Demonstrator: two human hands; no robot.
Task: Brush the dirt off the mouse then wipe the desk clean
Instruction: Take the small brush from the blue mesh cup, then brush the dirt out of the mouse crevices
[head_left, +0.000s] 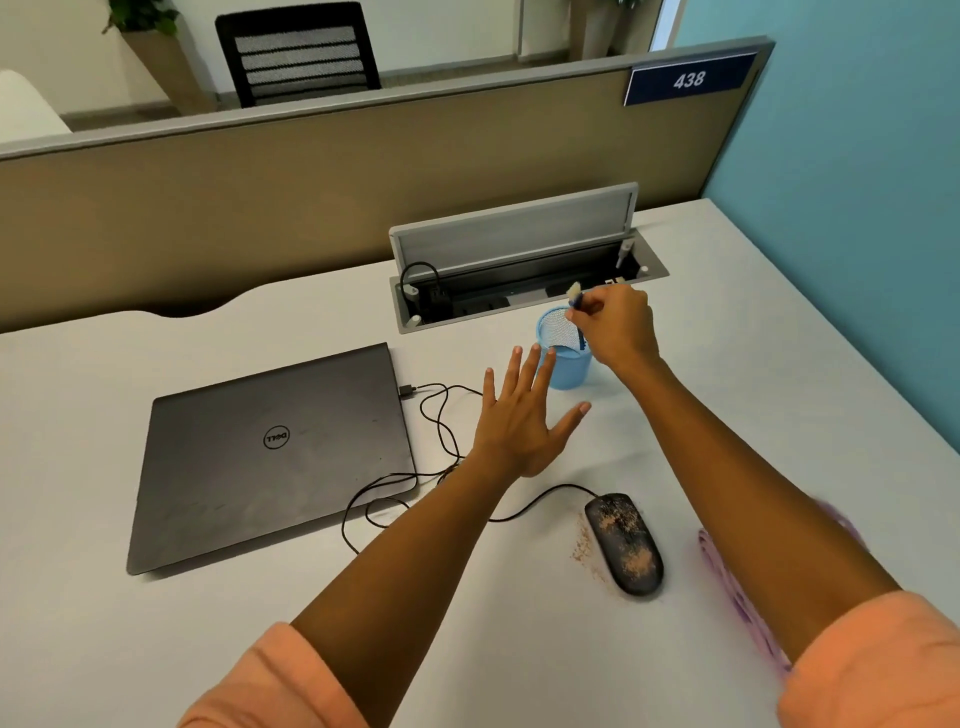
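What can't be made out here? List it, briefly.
- Brush: only its bristle tip shows; the right hand covers the handle.
- Purple cloth: mostly hidden under the right forearm, and blurred.
- Blue mesh cup: its contents are screened by both hands.
- Cable box: its sockets are too small and dark to read.

Two bare forearms are seen, each ending in a bare hand: the left hand (522, 431) and the right hand (618, 327). No rings, watch or bracelets are seen. Salmon-orange sleeves are worn, pushed up near the elbows: left sleeve (275, 686), right sleeve (872, 670). The fabric is plain and unmarked.
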